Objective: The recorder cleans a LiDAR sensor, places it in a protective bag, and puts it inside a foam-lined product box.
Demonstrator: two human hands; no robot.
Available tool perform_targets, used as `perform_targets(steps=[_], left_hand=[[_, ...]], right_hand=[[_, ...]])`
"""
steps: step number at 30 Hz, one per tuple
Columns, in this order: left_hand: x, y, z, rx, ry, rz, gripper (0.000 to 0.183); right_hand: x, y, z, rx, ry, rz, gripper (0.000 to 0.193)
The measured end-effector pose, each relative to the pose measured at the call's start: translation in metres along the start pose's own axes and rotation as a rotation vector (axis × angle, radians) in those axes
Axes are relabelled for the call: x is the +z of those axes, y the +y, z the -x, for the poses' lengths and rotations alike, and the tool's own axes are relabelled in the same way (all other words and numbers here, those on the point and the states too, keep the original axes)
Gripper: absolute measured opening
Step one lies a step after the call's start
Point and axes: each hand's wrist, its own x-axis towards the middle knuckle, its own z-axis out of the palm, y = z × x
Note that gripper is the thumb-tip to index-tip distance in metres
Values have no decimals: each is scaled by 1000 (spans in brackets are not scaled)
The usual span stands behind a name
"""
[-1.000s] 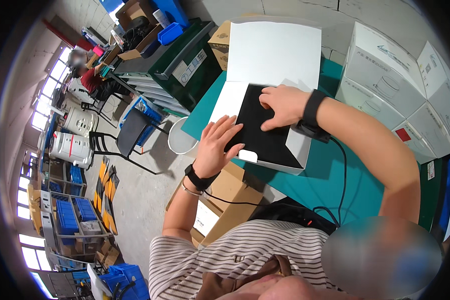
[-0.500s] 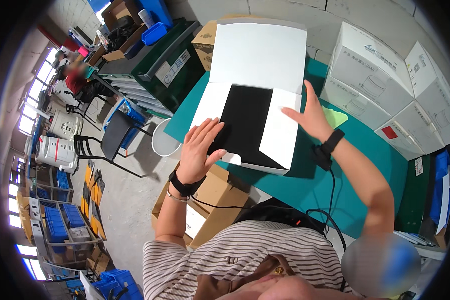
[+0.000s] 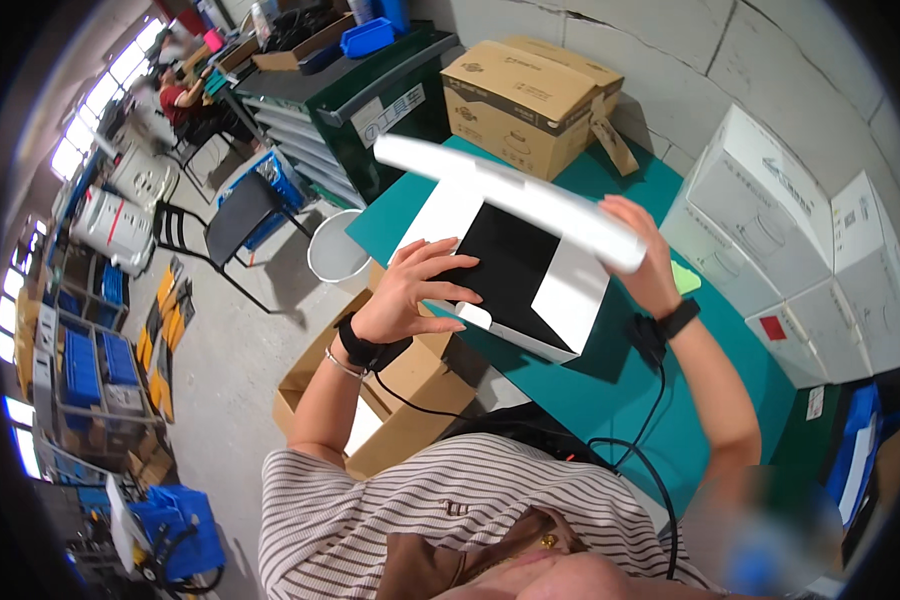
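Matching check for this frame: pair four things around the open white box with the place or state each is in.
1. lid
2. black insert
3. left hand
4. brown carton

a. on the box's near-left edge
b. at the table's far end
c. swinging down, blurred, in the right hand
d. lying inside the white box

Pairs: 1-c, 2-d, 3-a, 4-b

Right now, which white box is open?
The flat white box on the teal table, black insert showing, with its lid in the right hand. The stacked white cartons are shut.
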Motion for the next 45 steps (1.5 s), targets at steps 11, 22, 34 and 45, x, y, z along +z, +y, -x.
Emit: perform_targets(steps=[11,22,34,45], left_hand=[[34,8,19,-10,240,-40,39],[89,32,47,-86,650,-165,32],[75,25,37,-58,624,-202,31],[78,28,29,-87,640,-218,43]], right_hand=[[6,-87,27,-193,-411,149,55],[21,-90,42,-188,-389,241,49],[23,-87,38,-214,-486,207,48],[30,-80,46,-223,-396,196,47]])
